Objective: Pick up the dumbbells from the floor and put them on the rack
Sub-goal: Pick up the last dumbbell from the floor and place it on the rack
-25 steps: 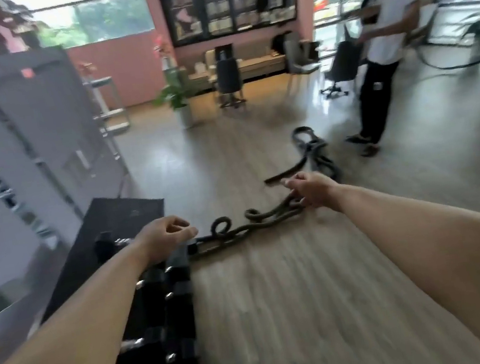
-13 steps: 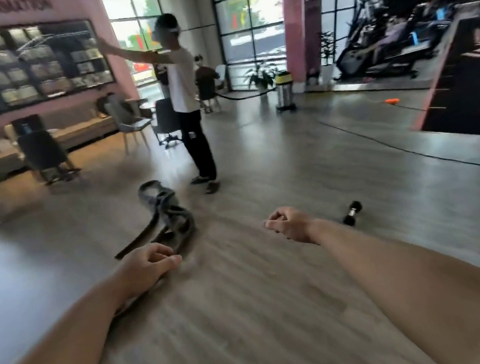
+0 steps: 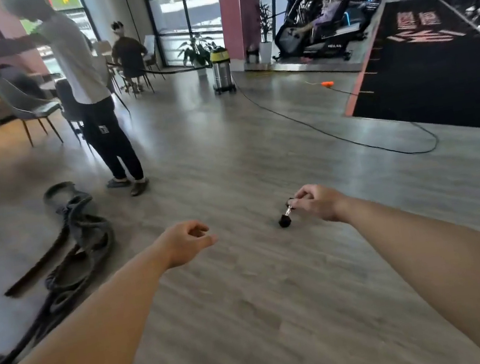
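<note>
small black-ended dumbbell [image 3: 285, 218] with a metal bar on wood-grain floor [image 3: 249, 304]

The floor [image 3: 229, 158] is grey-brown wood-grain planking. At three o'clock lies a black mat [image 3: 432, 68] edged in pink, with pale pink lettering. The dumbbell [image 3: 285, 221] has a black head and a silvery bar. At nine o'clock coils a dark grey rope [image 3: 82, 231]. A standing person [image 3: 85, 80] wears a white shirt and black trousers. The vacuum canister [image 3: 221, 70] is steel with a yellow top.
</note>
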Action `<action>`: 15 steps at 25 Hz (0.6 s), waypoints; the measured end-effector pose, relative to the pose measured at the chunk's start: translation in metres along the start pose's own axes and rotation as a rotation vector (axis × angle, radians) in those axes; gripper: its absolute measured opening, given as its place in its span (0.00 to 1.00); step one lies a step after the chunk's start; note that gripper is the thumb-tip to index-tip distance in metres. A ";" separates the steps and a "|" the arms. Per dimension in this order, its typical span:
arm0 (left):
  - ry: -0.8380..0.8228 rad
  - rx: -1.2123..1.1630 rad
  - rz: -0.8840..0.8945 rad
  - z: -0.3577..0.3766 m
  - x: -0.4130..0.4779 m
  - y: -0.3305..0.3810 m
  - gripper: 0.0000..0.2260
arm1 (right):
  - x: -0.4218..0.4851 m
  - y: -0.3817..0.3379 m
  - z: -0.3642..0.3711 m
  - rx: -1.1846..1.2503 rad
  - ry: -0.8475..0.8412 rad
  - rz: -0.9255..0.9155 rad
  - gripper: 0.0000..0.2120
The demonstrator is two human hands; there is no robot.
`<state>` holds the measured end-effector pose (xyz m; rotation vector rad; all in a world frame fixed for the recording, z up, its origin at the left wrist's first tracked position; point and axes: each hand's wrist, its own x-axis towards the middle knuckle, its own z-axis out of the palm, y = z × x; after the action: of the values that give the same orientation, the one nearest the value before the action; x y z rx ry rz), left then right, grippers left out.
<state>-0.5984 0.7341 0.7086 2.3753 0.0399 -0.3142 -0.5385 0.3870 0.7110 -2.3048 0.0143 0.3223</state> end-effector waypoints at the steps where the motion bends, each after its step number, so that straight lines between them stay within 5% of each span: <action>1: -0.012 0.014 0.011 0.000 0.031 0.007 0.19 | 0.020 0.003 -0.011 -0.014 0.017 0.001 0.16; 15: -0.187 0.086 0.168 0.038 0.387 0.149 0.21 | 0.251 0.061 -0.127 -0.146 0.088 0.201 0.31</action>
<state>-0.2139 0.5758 0.6900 2.4041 -0.2646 -0.4625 -0.2738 0.2761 0.6913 -2.4665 0.2763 0.3325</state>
